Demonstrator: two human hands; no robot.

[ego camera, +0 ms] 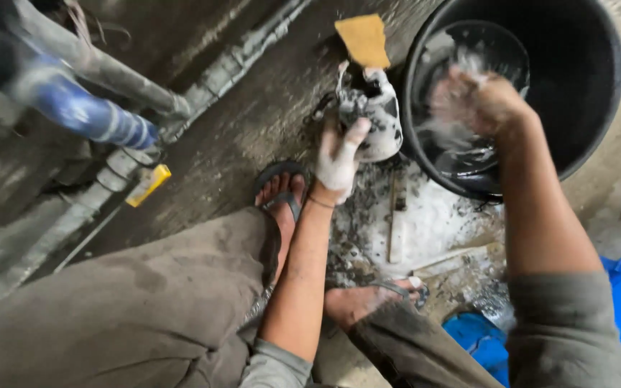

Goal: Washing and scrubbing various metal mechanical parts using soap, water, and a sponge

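Two hands: left hand (339, 159) grips one soapy metal part (371, 115); right hand (472, 100) blurred, grip unclear, in one black bucket (598, 93).

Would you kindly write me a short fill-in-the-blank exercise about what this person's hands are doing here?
1. The right hand is down inside the black ____.
2. The left hand, coated in white foam, holds a soapy ____ part.
3. Just beyond that part lies a flat ____ scouring pad.
4. On each foot the person wears a ____.

Missing words: bucket; metal; yellow-brown; sandal
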